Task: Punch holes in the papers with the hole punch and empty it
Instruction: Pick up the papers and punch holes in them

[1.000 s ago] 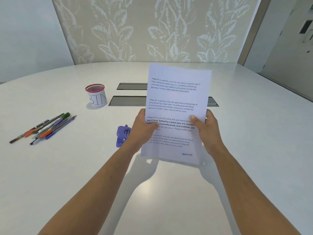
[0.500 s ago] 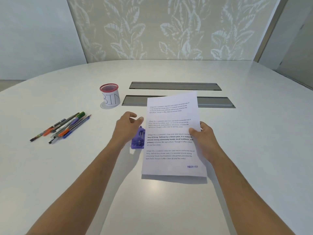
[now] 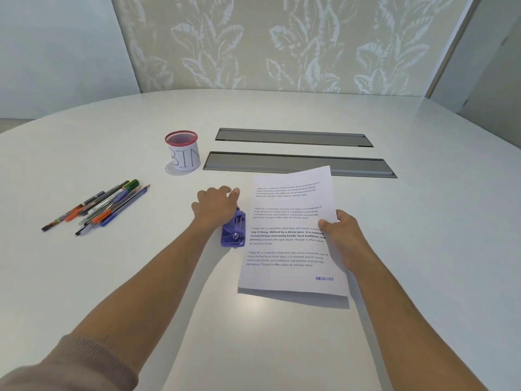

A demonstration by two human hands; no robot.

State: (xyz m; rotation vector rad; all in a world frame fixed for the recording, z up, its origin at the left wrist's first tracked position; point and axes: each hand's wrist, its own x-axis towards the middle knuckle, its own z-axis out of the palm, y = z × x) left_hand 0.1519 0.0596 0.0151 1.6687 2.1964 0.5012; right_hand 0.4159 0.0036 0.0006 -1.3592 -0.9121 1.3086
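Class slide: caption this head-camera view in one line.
Right hand holds printed paper beside purple hole punch under left hand.

Your right hand (image 3: 342, 235) pinches the printed papers (image 3: 290, 235) at their right edge, lifted slightly off the white table (image 3: 423, 221). Your left hand (image 3: 215, 207) rests on the purple hole punch (image 3: 233, 231), just beside the sheets' left edge. A cup marked BIN (image 3: 182, 153) and pens (image 3: 98, 207) sit farther left.
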